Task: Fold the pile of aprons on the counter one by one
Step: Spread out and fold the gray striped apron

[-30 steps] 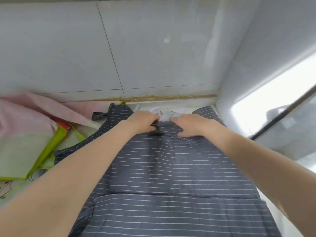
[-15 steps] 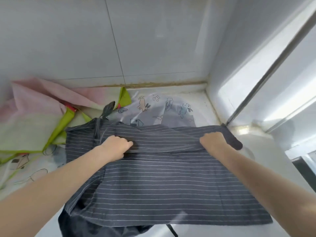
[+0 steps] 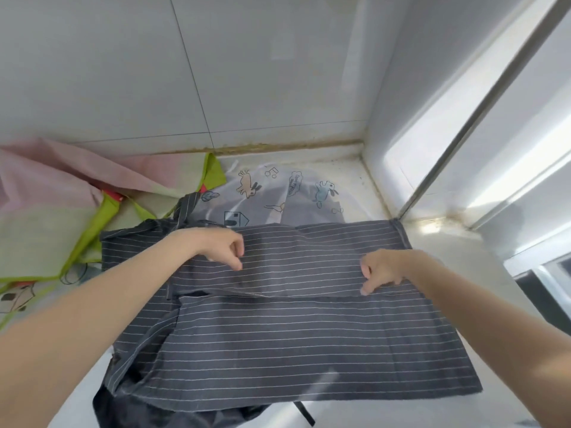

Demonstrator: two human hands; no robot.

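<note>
Both hands rest loose-fingered, gripping nothing, on the striped apron [image 3: 287, 341] spread on the counter [image 3: 482, 267]: left hand [image 3: 221, 247] and right hand [image 3: 381, 270] beside its folded edge; bare counter lies right of it.

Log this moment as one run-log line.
stage: top fold laid | left hand: loosely curled over striped apron | right hand: fingers on fold edge | cartoon apron: behind

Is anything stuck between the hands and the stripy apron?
No, nothing visible. The left hand and the right hand are right over the striped apron, fingers curled down onto its folded-over top flap. The cartoon apron lies behind, partly under it.
</note>
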